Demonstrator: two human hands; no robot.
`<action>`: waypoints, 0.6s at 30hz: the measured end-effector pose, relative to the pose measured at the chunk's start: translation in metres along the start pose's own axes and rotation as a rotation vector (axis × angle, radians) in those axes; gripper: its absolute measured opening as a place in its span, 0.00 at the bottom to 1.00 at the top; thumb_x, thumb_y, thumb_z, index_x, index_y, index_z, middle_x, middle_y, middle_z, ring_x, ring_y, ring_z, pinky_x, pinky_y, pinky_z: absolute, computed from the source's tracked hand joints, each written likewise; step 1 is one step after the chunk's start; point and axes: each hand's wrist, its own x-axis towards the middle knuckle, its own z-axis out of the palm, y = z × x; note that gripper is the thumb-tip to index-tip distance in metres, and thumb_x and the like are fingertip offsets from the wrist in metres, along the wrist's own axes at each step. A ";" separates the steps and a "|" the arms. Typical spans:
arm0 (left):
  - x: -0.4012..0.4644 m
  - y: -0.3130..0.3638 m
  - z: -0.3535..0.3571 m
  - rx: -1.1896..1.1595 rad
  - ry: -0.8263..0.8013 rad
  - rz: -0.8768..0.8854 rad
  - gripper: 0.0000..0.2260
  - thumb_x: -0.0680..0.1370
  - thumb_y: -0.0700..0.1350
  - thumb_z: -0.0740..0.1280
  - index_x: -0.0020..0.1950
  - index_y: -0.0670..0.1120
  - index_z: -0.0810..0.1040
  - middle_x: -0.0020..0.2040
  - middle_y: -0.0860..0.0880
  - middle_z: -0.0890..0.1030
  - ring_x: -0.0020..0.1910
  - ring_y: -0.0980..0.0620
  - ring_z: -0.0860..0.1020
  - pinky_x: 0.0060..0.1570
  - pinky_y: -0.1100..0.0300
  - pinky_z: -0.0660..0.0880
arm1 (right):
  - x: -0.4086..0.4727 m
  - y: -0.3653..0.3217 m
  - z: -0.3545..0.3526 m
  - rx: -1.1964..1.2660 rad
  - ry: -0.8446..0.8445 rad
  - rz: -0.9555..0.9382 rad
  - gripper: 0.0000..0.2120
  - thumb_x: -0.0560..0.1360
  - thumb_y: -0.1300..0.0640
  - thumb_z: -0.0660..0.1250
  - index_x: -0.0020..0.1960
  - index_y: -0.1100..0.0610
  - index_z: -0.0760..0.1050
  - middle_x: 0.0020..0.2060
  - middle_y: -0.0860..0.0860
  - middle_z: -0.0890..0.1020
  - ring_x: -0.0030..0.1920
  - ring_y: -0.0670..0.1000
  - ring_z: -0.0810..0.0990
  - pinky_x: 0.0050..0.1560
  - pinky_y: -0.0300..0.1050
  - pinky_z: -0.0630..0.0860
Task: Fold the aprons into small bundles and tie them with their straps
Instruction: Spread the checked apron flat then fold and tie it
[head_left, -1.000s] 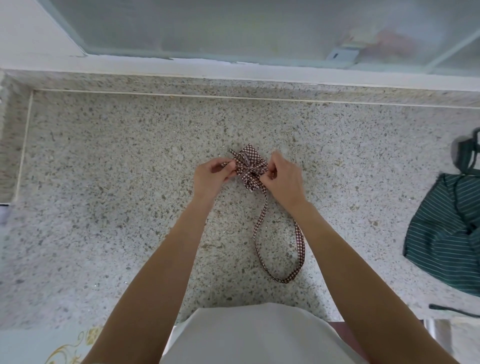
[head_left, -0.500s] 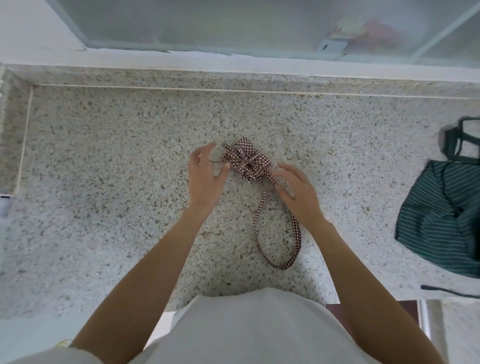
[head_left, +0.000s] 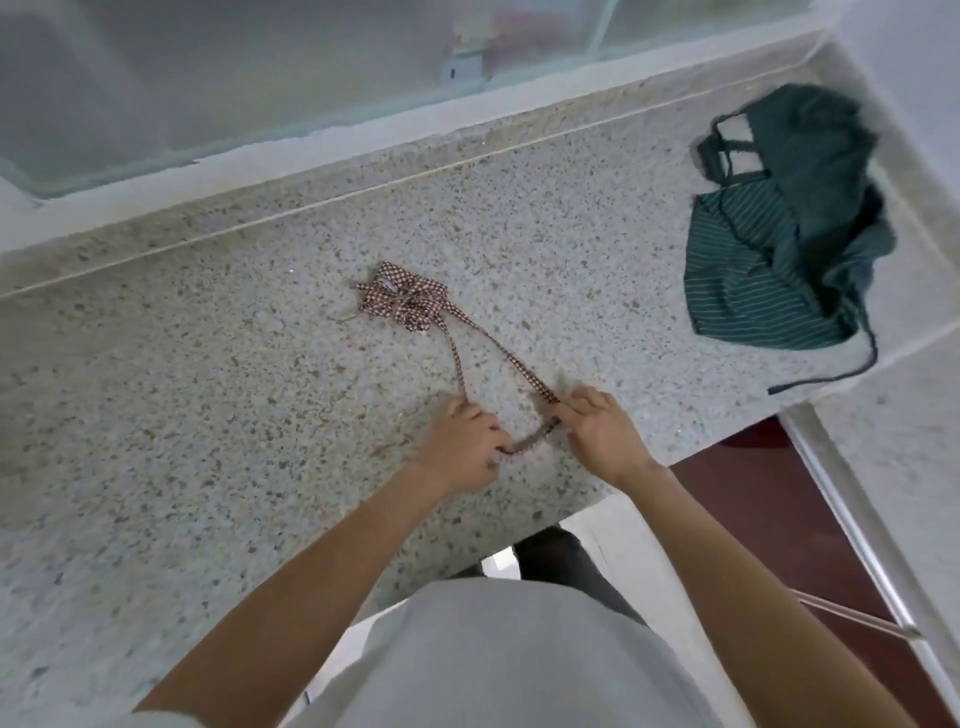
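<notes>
A small bundle of red-and-white checked apron lies tied on the speckled stone counter. Its long strap loop trails from the bundle toward me. My left hand pinches the near left end of that loop, and my right hand grips its right side. Both hands sit well below the bundle, near the counter's front edge. A dark green striped apron lies crumpled and unfolded at the far right of the counter, with a thin strap trailing off its lower side.
A frosted window with a white sill runs along the back of the counter. The counter turns a corner at the right, beside a dark red floor and a metal rail. My white shirt fills the bottom of the view.
Both hands left the checked bundle and moved down to grip its strap loop. My head turned, so the counter now looks tilted and the green apron shows in full.
</notes>
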 end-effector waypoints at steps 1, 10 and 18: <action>-0.002 0.000 0.000 0.006 -0.003 -0.005 0.11 0.74 0.50 0.63 0.54 0.56 0.79 0.53 0.56 0.78 0.59 0.53 0.70 0.66 0.53 0.55 | -0.006 -0.001 -0.001 -0.016 0.003 0.018 0.27 0.58 0.67 0.75 0.55 0.53 0.79 0.46 0.49 0.83 0.47 0.57 0.80 0.45 0.50 0.77; 0.008 0.056 -0.062 -0.419 0.082 -0.024 0.06 0.75 0.51 0.69 0.46 0.51 0.77 0.38 0.54 0.79 0.31 0.57 0.74 0.33 0.62 0.67 | -0.058 0.004 -0.049 0.430 0.339 0.370 0.08 0.69 0.60 0.71 0.41 0.56 0.71 0.38 0.51 0.74 0.42 0.52 0.69 0.42 0.44 0.65; 0.062 0.180 -0.147 -0.559 0.216 0.138 0.06 0.73 0.44 0.71 0.48 0.50 0.76 0.38 0.57 0.78 0.34 0.64 0.75 0.35 0.68 0.71 | -0.111 0.043 -0.169 0.797 0.610 0.339 0.05 0.73 0.56 0.65 0.42 0.57 0.74 0.42 0.51 0.80 0.46 0.49 0.77 0.51 0.45 0.73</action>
